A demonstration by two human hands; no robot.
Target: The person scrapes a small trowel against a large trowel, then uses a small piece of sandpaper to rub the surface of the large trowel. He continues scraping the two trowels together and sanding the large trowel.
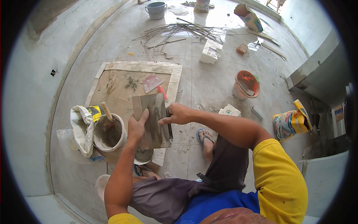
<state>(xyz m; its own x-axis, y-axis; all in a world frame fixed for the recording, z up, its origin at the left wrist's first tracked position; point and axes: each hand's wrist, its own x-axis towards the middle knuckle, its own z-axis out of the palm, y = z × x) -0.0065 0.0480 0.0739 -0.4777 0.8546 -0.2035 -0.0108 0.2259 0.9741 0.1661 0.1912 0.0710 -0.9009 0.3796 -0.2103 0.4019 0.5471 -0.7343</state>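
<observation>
**A:** Left hand point(137, 126) first: it grips the blade point(154, 133) by its left part, thumb across the face, other fingers out of sight behind.

**B:** And the right hand point(181, 114)?

**A:** At the right edge! Fingers curled in, one fingertip at the grey-smeared face. Whether they close on a handle, I can't tell.

**B:** Where's the blade?

**A:** Out in front of the body, over the bowl point(141, 163). To do this well, I'd say: left grip firm, blade steady, fingertips off the thin edges, any drips over the bowl.

**B:** Containers, from the left!

**A:** White sack point(79, 138), contents hidden. Touching it or just beside, the white bucket point(124, 139): grey paste inside, a tool's handle point(107, 111) leaning out.

**B:** Then the bowl, half under the blade, something grey in it. Grey bucket point(156, 14) far off; its contents don't show.

**A:** Orange bucket point(239, 91) next, reddish inside, with something pale I can't name. Last, far right, the yellow bag point(289, 126), and its contents I can't make out.
</observation>
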